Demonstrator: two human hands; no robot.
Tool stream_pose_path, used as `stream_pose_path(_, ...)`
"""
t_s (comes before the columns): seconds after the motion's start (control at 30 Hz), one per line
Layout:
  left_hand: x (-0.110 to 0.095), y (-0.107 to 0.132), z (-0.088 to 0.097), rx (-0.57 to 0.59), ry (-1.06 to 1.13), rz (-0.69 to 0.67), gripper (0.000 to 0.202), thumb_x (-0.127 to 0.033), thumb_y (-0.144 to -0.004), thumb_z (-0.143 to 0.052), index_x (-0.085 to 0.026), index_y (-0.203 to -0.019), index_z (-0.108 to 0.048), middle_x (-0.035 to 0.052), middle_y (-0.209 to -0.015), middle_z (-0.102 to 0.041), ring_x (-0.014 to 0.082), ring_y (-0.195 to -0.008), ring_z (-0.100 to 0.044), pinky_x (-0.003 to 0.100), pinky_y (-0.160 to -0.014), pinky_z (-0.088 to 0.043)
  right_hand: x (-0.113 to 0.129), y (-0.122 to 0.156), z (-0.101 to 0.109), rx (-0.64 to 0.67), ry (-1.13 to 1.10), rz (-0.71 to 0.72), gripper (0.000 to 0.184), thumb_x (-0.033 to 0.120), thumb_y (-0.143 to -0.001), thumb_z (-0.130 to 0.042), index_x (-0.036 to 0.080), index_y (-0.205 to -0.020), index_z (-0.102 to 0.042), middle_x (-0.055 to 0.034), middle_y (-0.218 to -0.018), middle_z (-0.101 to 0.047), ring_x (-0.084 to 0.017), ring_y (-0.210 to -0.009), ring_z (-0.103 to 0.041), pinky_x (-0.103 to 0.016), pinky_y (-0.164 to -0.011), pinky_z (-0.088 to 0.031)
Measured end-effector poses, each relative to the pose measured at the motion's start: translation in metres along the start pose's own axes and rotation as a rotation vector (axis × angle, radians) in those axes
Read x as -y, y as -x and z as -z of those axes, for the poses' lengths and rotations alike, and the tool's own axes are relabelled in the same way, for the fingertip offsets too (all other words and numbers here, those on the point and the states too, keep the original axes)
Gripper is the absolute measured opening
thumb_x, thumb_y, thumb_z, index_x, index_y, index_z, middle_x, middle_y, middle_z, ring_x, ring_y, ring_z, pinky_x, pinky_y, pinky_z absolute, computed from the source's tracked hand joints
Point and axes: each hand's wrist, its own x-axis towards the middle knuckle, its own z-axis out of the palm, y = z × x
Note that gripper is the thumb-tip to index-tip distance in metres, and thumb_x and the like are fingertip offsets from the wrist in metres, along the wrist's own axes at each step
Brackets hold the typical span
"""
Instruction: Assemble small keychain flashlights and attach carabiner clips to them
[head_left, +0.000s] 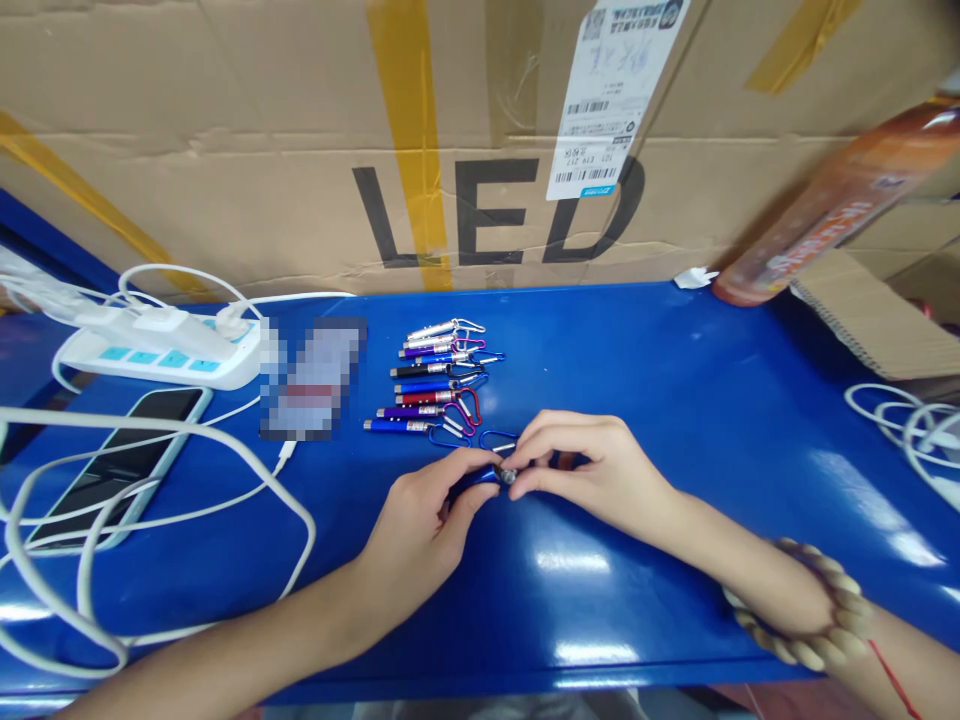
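Observation:
My left hand (424, 530) and my right hand (585, 465) meet over the blue table (675, 400), both pinched on one small blue keychain flashlight (495, 474). The left fingers hold its blue body; the right fingertips pinch its silver end. A blue carabiner clip (496, 440) shows just above the fingers. Behind the hands lies a neat row of several more keychain flashlights (435, 385) in silver, purple, blue, black and red, each with a carabiner. A beaded bracelet (806, 610) is on my right wrist.
A white power strip (161, 350) with plugs, a phone (120, 465) and looping white cables (150, 510) fill the left side. A cardboard box marked LED (480, 140) stands behind. An orange bottle (832, 205) leans at the right; more white cable (911, 425) lies far right.

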Motion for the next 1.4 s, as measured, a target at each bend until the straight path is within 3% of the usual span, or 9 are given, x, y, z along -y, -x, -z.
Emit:
stream_pose_path(0.17, -0.003, 0.001, 0.000, -0.008, 0.019, 0.004, 0.018, -0.014, -0.085, -0.049, -0.020, -0.094, -0.063, -0.0038, -0.063, -0.063, 0.0108, -0.053, -0.061, 0.018, -0.056, -0.050, 0.003, -0.001, -0.002, -0.042, -0.023, -0.014, 0.012, 0.027, -0.070, -0.073, 0.016, -0.074, -0.070, -0.0011, -0.072, -0.063, -0.009, -0.061, -0.058, -0.018, -0.050, -0.044)
stream_pose_path(0.4, -0.004, 0.002, 0.000, -0.008, 0.021, -0.007, 0.016, -0.016, -0.085, -0.046, -0.018, -0.093, -0.060, -0.0025, -0.064, -0.064, 0.0108, -0.052, -0.059, 0.018, -0.057, -0.050, 0.007, 0.000, -0.007, -0.054, -0.068, -0.085, 0.018, 0.034, -0.073, -0.070, 0.016, -0.075, -0.066, -0.0032, -0.082, -0.065, -0.007, -0.056, -0.057, -0.018, -0.049, -0.044)
stream_pose_path(0.57, -0.003, 0.003, -0.001, 0.003, 0.037, 0.037, 0.015, -0.017, -0.085, -0.047, -0.019, -0.095, -0.059, -0.0009, -0.069, -0.069, 0.0117, -0.054, -0.062, 0.019, -0.053, -0.049, 0.005, 0.000, -0.010, -0.037, -0.199, -0.288, 0.022, 0.035, -0.070, -0.072, 0.015, -0.076, -0.065, -0.0007, -0.068, -0.066, -0.008, -0.047, -0.059, -0.018, -0.046, -0.046)
stream_pose_path(0.73, -0.003, 0.004, -0.002, 0.003, 0.026, 0.036, 0.013, -0.016, -0.084, -0.049, -0.019, -0.092, -0.059, 0.0005, -0.074, -0.072, 0.0136, -0.061, -0.066, 0.021, -0.055, -0.051, 0.004, 0.001, -0.013, -0.014, -0.362, -0.413, 0.026, 0.036, -0.066, -0.074, 0.015, -0.077, -0.065, -0.0002, -0.060, -0.067, -0.010, -0.049, -0.061, -0.020, -0.048, -0.050)
stream_pose_path(0.97, 0.001, 0.005, -0.002, 0.001, 0.008, 0.026, 0.017, -0.015, -0.084, -0.052, -0.021, -0.096, -0.063, 0.0010, -0.090, -0.073, 0.0162, -0.081, -0.069, 0.023, -0.067, -0.054, 0.007, 0.000, -0.011, -0.085, -0.501, -0.496, 0.026, 0.029, -0.050, -0.083, 0.014, -0.062, -0.066, -0.0003, -0.058, -0.067, -0.008, -0.049, -0.060, -0.017, -0.047, -0.050)
stream_pose_path(1.17, 0.002, 0.002, -0.002, -0.088, -0.015, -0.024, 0.017, -0.015, -0.084, -0.054, -0.020, -0.097, -0.064, 0.0021, -0.086, -0.073, 0.0163, -0.075, -0.069, 0.024, -0.069, -0.055, 0.014, -0.005, -0.004, -0.098, -0.524, -0.506, 0.023, 0.034, -0.059, -0.077, 0.015, -0.069, -0.070, -0.0013, -0.064, -0.066, -0.010, -0.056, -0.061, -0.018, -0.046, -0.052)
stream_pose_path(1.4, 0.003, 0.005, -0.002, -0.055, -0.012, -0.030, 0.022, -0.015, -0.084, -0.053, -0.021, -0.104, -0.061, 0.0029, -0.093, -0.073, 0.0163, -0.075, -0.069, 0.026, -0.072, -0.056, 0.017, -0.004, 0.004, 0.001, -0.380, -0.480, 0.020, 0.030, -0.069, -0.071, 0.013, -0.079, -0.070, 0.0015, -0.055, -0.059, -0.004, -0.043, -0.049, -0.014, -0.039, -0.039)
